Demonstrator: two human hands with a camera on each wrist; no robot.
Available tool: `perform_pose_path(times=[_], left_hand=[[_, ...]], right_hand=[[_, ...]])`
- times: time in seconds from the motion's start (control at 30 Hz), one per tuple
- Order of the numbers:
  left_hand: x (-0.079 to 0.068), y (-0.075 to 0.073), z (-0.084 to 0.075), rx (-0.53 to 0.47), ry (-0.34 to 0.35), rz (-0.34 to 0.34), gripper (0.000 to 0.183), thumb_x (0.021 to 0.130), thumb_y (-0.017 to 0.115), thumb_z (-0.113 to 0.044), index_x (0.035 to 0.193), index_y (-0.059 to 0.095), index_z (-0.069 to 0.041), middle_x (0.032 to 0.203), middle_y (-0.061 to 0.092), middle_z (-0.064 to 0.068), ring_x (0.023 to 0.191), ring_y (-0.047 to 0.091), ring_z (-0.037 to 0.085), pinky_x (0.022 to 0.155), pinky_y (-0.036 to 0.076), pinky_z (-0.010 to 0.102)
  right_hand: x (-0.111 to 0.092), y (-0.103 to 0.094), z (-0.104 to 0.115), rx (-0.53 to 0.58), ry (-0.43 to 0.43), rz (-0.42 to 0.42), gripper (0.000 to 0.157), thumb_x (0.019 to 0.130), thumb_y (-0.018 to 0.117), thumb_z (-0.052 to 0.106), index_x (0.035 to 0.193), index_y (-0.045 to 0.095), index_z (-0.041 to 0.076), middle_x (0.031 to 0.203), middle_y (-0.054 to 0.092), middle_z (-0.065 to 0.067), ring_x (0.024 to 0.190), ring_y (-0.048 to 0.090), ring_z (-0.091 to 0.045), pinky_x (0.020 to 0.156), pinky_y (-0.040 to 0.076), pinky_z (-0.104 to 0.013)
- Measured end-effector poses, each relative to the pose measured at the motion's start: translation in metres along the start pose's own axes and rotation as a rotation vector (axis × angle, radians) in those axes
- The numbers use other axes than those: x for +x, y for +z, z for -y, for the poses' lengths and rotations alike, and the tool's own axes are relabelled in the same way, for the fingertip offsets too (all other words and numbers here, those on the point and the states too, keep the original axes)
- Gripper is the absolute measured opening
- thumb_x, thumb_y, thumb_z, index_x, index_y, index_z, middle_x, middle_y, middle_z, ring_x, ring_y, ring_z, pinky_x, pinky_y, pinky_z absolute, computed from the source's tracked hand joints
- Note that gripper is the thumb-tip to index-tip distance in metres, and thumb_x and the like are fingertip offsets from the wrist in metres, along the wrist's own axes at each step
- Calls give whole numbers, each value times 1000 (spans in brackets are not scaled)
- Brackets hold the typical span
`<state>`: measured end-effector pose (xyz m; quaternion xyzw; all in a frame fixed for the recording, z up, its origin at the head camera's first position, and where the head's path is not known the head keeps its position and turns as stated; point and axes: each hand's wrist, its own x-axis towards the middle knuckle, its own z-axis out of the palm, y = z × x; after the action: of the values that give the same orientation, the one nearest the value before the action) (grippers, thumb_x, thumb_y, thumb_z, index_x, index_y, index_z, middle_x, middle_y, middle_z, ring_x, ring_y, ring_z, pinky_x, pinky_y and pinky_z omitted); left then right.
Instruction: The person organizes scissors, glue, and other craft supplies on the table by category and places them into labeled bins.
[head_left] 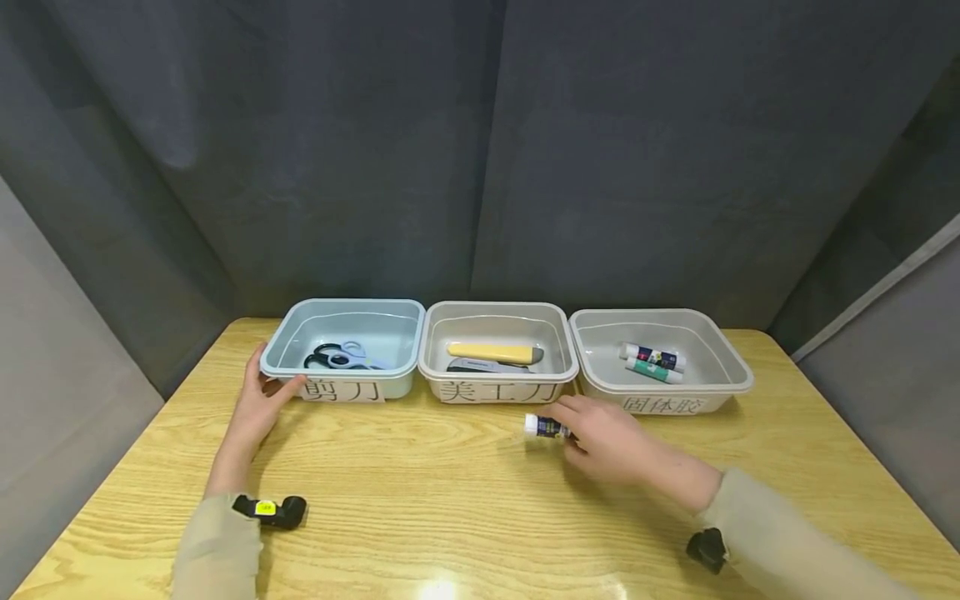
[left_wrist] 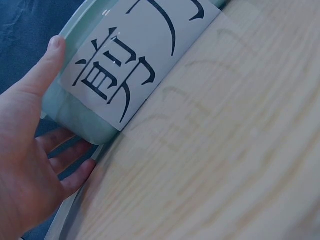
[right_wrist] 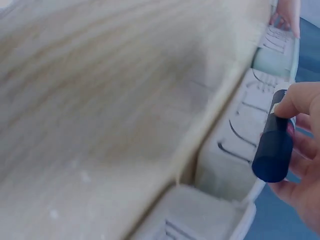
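Note:
My right hand (head_left: pixel 603 437) pinches a glue stick (head_left: pixel 547 426) with a navy body and a white end, held just in front of the middle and right bins. In the right wrist view, thumb and fingers close on the glue stick (right_wrist: pixel 275 147). At the left, my left hand (head_left: pixel 258 408) grips the front left corner of a light blue bin (head_left: pixel 300 373). In the left wrist view its thumb lies on the bin's (left_wrist: pixel 90 122) front rim, with the other fingers around the side. Inside that bin lie scissors (head_left: pixel 345 357) with black and lavender handles.
A middle bin (head_left: pixel 498 310) holds a yellow utility knife (head_left: pixel 491 353) and a grey utility knife (head_left: pixel 480 366). The right bin (head_left: pixel 712 354) contains navy and green glue sticks (head_left: pixel 652 371). Paper labels front the bins, which stand along the wooden table's (head_left: pixel 420 500) back edge, before a dark curtain.

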<state>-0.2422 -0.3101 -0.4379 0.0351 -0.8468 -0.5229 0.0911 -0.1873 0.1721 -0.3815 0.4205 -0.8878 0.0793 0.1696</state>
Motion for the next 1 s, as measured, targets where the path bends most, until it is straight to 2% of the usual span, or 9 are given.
perform_pose_path(times=[0.07, 0.17, 0.33, 0.43, 0.6, 0.8, 1.0], left_hand=[[1, 1, 0, 0, 1, 0, 93, 85, 60, -38, 147, -7, -21, 149, 14, 20, 129, 27, 39, 105, 25, 52], [1, 1, 0, 1, 1, 0, 93, 85, 60, -38, 147, -7, -21, 149, 13, 20, 130, 27, 39, 106, 25, 52], [1, 0, 0, 0, -2, 5, 92, 86, 60, -38, 147, -8, -21, 149, 14, 21, 128, 29, 39, 105, 25, 52], [1, -1, 1, -4, 2, 9, 92, 87, 59, -37, 147, -8, -20, 148, 14, 22, 127, 29, 39, 104, 25, 53], [0, -1, 1, -7, 1, 5, 92, 86, 60, -37, 147, -8, -22, 148, 15, 21, 128, 29, 39, 105, 25, 52], [0, 0, 0, 2, -7, 9, 93, 85, 60, -41, 147, -7, -20, 149, 14, 20, 129, 27, 40, 105, 24, 53], [0, 1, -1, -2, -1, 5, 92, 86, 60, -40, 147, -7, -20, 149, 14, 20, 128, 28, 39, 105, 24, 53]], right_hand=[[-3, -9, -4, -16, 11, -29, 47, 66, 63, 5, 113, 60, 10, 89, 59, 3, 68, 49, -6, 55, 44, -21], [-8, -25, -12, -36, 41, -55, 46, 66, 64, 6, 111, 60, 9, 87, 59, 1, 66, 47, -7, 55, 44, -23], [-12, -50, -35, -44, 151, -76, 44, 69, 65, 7, 113, 60, 8, 89, 59, -1, 69, 49, -10, 57, 44, -28], [-12, -56, -53, -20, 207, -96, 42, 72, 66, 3, 113, 59, 4, 90, 60, -5, 69, 51, -13, 57, 44, -30], [-13, -51, -84, 19, 295, -87, 40, 76, 66, -3, 115, 56, -1, 97, 62, -17, 81, 59, -26, 65, 49, -40], [-19, -37, -112, 25, 380, -10, 39, 78, 64, -2, 116, 56, -3, 102, 59, -21, 87, 59, -33, 72, 49, -46], [-19, -25, -128, 59, 430, 99, 37, 76, 65, -1, 113, 58, -3, 104, 60, -22, 94, 58, -38, 82, 45, -51]])
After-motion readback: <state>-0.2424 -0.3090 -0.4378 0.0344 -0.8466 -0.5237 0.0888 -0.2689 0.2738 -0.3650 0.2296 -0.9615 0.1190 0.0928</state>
